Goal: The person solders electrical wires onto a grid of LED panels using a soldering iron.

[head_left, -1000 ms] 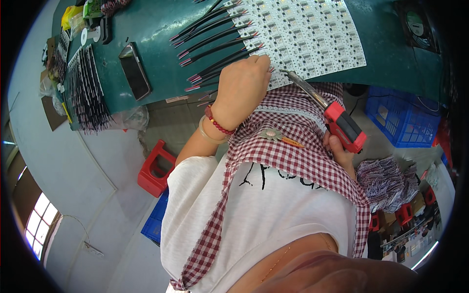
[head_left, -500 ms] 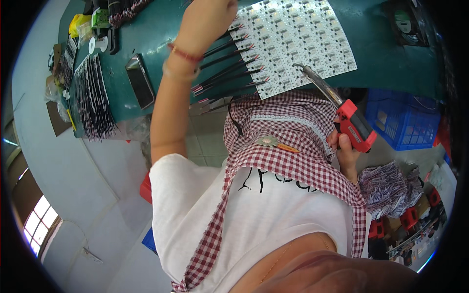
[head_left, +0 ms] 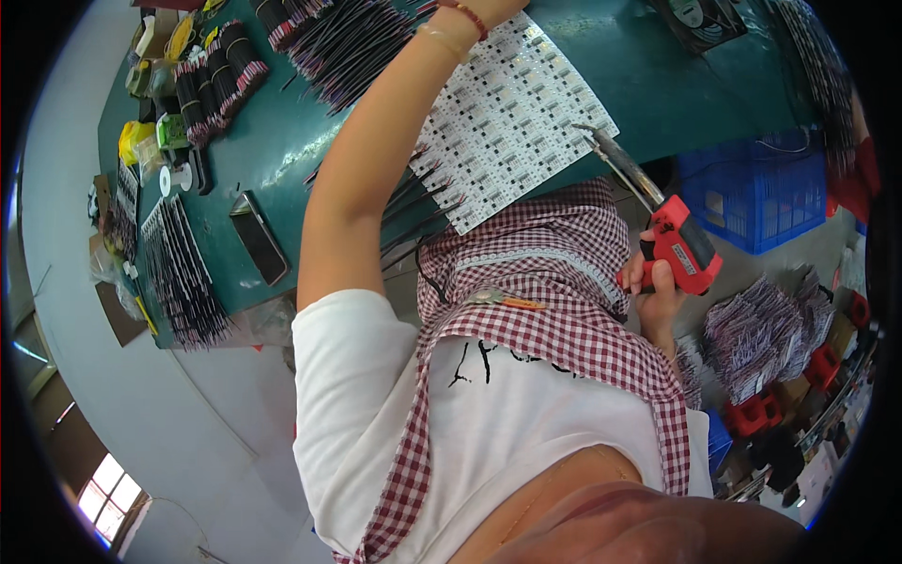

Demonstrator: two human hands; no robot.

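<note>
A red and black soldering gun (head_left: 683,246) is gripped in my right hand (head_left: 658,285), its fingers wrapped round the handle. Its thin metal tip points up and left, over the near right edge of a white circuit board sheet (head_left: 512,141). My left arm reaches across the green table, and my left hand (head_left: 493,9) is cut off by the top edge, so its fingers are hidden. Below that forearm, black wires (head_left: 413,202) with reddish ends lie along the sheet's left edge. A bundle of loose black wires (head_left: 343,52) sits beyond the forearm.
A dark phone (head_left: 258,240) lies on the green table (head_left: 282,122) to the left. Further left are wired strips (head_left: 183,273), a white spool (head_left: 176,179) and tied wire bundles (head_left: 221,80). A blue crate (head_left: 752,197) stands below the table's right side, near piled strips (head_left: 756,334).
My left hand has moved up and right, out past the top edge. The view has shifted, bringing more wire bundles into sight. My right hand keeps hold of the soldering gun.
</note>
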